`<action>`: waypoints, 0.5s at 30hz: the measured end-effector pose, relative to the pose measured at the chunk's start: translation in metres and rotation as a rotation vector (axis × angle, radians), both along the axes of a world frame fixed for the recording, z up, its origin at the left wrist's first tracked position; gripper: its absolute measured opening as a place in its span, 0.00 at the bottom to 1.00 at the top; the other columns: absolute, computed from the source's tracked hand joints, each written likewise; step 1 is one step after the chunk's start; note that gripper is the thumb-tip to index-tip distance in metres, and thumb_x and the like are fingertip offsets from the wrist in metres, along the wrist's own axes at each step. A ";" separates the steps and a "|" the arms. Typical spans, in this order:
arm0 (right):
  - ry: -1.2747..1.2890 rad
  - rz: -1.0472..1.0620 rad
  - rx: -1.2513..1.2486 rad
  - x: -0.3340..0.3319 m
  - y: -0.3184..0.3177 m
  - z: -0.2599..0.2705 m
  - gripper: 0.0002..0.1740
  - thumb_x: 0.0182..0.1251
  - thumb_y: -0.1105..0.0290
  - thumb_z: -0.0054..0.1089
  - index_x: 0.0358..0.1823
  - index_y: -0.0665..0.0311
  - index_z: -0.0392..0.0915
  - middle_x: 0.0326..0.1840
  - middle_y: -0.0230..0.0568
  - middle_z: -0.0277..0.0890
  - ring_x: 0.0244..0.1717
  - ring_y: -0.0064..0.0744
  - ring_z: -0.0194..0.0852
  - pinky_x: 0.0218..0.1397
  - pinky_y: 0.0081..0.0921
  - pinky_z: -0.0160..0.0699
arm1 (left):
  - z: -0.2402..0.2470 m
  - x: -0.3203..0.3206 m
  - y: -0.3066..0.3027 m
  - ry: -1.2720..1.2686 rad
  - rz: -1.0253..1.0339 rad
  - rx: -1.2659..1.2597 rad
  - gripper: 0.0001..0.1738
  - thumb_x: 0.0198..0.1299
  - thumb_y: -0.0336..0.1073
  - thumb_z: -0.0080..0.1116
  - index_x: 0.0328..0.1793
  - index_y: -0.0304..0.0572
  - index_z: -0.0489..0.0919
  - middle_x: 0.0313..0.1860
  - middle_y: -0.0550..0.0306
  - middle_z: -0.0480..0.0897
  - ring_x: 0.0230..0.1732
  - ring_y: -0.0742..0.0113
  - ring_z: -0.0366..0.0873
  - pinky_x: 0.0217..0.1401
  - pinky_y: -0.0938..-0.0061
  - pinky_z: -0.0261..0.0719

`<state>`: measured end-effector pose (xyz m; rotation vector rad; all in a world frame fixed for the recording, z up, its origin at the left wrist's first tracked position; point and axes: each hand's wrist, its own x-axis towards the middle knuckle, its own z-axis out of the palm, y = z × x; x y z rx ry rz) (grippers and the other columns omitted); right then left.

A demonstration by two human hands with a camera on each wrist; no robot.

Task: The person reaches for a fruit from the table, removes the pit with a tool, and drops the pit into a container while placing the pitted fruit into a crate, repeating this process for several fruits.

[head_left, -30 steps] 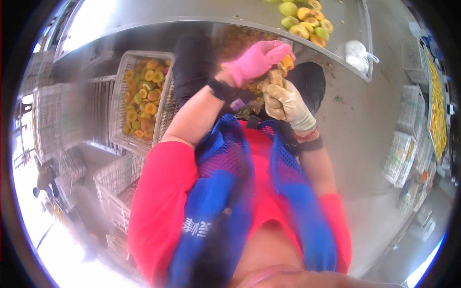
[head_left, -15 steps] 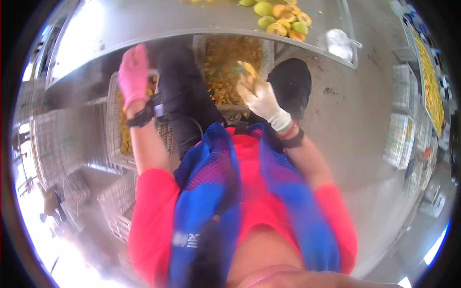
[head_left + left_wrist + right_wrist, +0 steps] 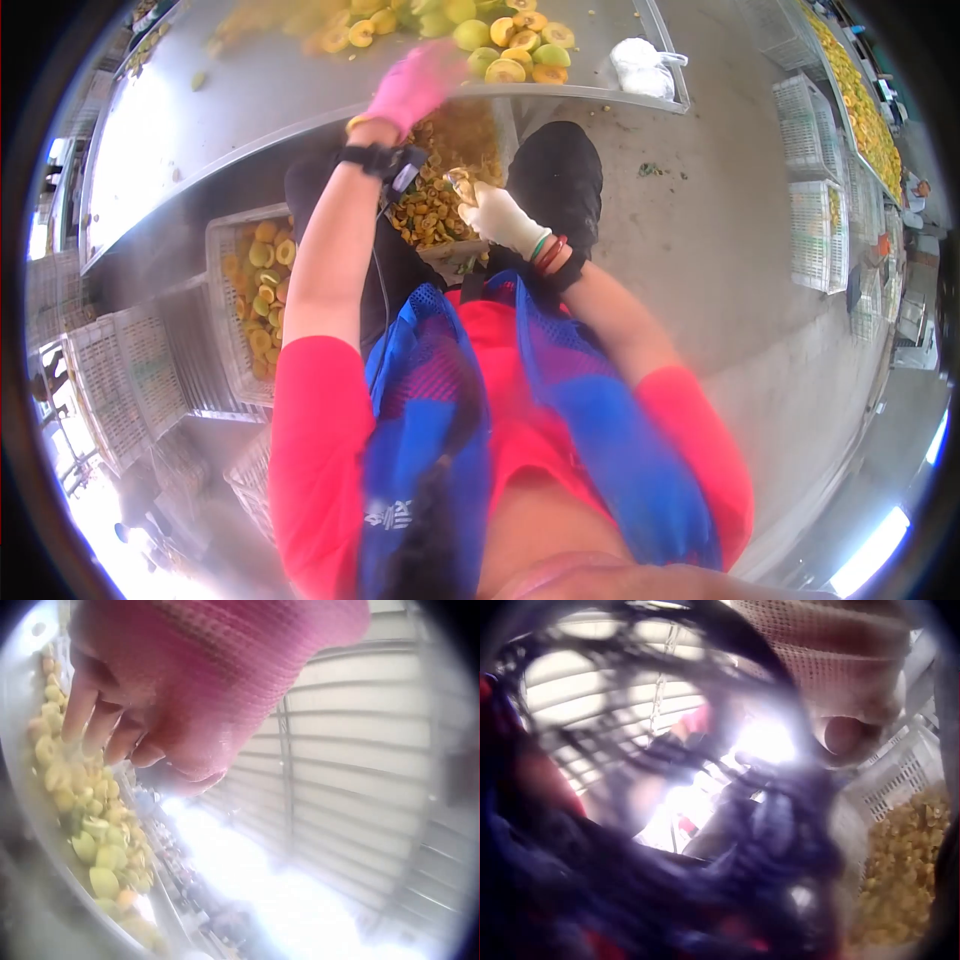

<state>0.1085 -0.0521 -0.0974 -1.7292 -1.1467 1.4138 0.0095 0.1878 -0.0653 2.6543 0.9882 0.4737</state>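
Fruit halves, green and yellow-orange, lie in a loose pile on the metal surface, away from its left edge and reaching close to the near edge toward the right. Several are turned with the cut face up, and hollows can be seen in them. The left hand, in a pink glove, is held over the near edge, at the near side of the pile. Its fingers are slightly spread and loosely bent, pointed down at the fruit; no fruit can be seen gripped in them. Whether the fruit is touched cannot be told, as the hand is blurred in the head view.

In the near right corner of the surface, a white bundle is set just beside the pile. The right hand, in a pale glove with darkened fingertips, is held between the surface and the person's body. Its fingers are bent inward, but whether anything is gripped by them cannot be told.

Between the person's legs, a scrap crate is filled with brownish-yellow cut pieces. Beyond the left leg, more halves are held in a white crate. At the far right, pale crates are placed near a long bed of yellow fruit.
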 end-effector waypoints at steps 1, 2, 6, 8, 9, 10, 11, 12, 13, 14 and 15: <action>-0.118 0.012 0.085 -0.001 -0.003 -0.017 0.16 0.65 0.62 0.62 0.38 0.70 0.73 0.26 0.60 0.77 0.29 0.64 0.78 0.32 0.49 0.74 | 0.022 0.031 -0.010 0.026 0.031 -0.263 0.29 0.68 0.46 0.56 0.74 0.52 0.69 0.75 0.55 0.69 0.73 0.50 0.67 0.73 0.63 0.68; -0.238 0.030 0.167 -0.001 -0.004 -0.025 0.15 0.65 0.62 0.61 0.38 0.70 0.72 0.25 0.60 0.77 0.30 0.64 0.78 0.33 0.49 0.75 | 0.023 0.050 -0.013 0.020 0.026 -0.261 0.29 0.68 0.46 0.56 0.74 0.52 0.69 0.75 0.55 0.69 0.73 0.50 0.67 0.73 0.63 0.68; -0.284 0.014 0.216 0.002 -0.009 -0.001 0.16 0.66 0.62 0.62 0.39 0.69 0.71 0.27 0.60 0.78 0.31 0.64 0.78 0.35 0.50 0.74 | 0.020 0.087 -0.022 0.088 0.009 -0.353 0.33 0.65 0.55 0.60 0.72 0.49 0.70 0.71 0.48 0.72 0.72 0.48 0.68 0.73 0.62 0.68; -0.260 0.001 0.169 0.008 -0.010 -0.001 0.16 0.66 0.62 0.62 0.41 0.69 0.71 0.28 0.60 0.78 0.31 0.65 0.78 0.35 0.50 0.74 | 0.024 0.094 -0.025 0.110 0.014 -0.361 0.33 0.65 0.56 0.61 0.71 0.48 0.71 0.70 0.46 0.73 0.71 0.49 0.70 0.72 0.62 0.68; -0.270 -0.013 0.202 0.009 -0.011 -0.001 0.16 0.66 0.62 0.62 0.41 0.69 0.71 0.28 0.60 0.77 0.32 0.65 0.78 0.35 0.49 0.75 | 0.035 0.092 -0.026 0.113 0.026 -0.448 0.32 0.65 0.55 0.61 0.69 0.46 0.72 0.69 0.45 0.74 0.70 0.48 0.71 0.70 0.62 0.69; -0.279 -0.024 0.235 0.010 -0.011 -0.001 0.17 0.66 0.62 0.62 0.42 0.70 0.71 0.28 0.61 0.77 0.32 0.65 0.78 0.35 0.49 0.75 | 0.042 0.090 -0.027 0.117 0.039 -0.535 0.31 0.65 0.54 0.61 0.68 0.45 0.72 0.68 0.45 0.74 0.69 0.48 0.71 0.68 0.62 0.70; -0.278 -0.026 0.234 0.010 -0.011 -0.002 0.17 0.66 0.62 0.62 0.42 0.70 0.71 0.28 0.61 0.77 0.32 0.65 0.78 0.35 0.49 0.75 | 0.032 0.090 -0.023 0.083 0.034 -0.494 0.30 0.66 0.53 0.62 0.66 0.43 0.73 0.67 0.44 0.76 0.66 0.47 0.74 0.66 0.61 0.72; -0.235 -0.060 0.238 0.010 -0.010 -0.005 0.16 0.66 0.63 0.62 0.42 0.69 0.71 0.29 0.61 0.77 0.33 0.65 0.78 0.35 0.49 0.75 | 0.023 0.090 -0.020 0.085 0.035 -0.495 0.30 0.66 0.53 0.62 0.66 0.43 0.73 0.67 0.44 0.76 0.66 0.47 0.74 0.66 0.61 0.72; -0.191 -0.090 0.242 0.009 -0.010 -0.007 0.16 0.66 0.63 0.62 0.42 0.69 0.71 0.29 0.61 0.77 0.33 0.65 0.78 0.35 0.48 0.75 | 0.016 0.090 -0.018 0.065 0.059 -0.474 0.30 0.66 0.54 0.61 0.66 0.42 0.73 0.65 0.43 0.77 0.64 0.46 0.75 0.65 0.61 0.73; -0.188 -0.086 0.244 0.008 -0.009 -0.008 0.16 0.66 0.63 0.62 0.42 0.69 0.71 0.29 0.61 0.77 0.33 0.65 0.78 0.35 0.48 0.75 | 0.009 0.087 -0.015 0.043 0.084 -0.450 0.31 0.67 0.54 0.60 0.66 0.41 0.73 0.63 0.42 0.79 0.63 0.46 0.76 0.64 0.62 0.73; -0.144 -0.142 0.263 0.007 -0.007 -0.006 0.16 0.66 0.64 0.62 0.42 0.69 0.71 0.29 0.61 0.77 0.33 0.65 0.78 0.34 0.48 0.75 | 0.006 0.081 -0.012 0.043 0.087 -0.447 0.31 0.67 0.54 0.60 0.66 0.41 0.73 0.63 0.42 0.79 0.63 0.46 0.76 0.64 0.62 0.73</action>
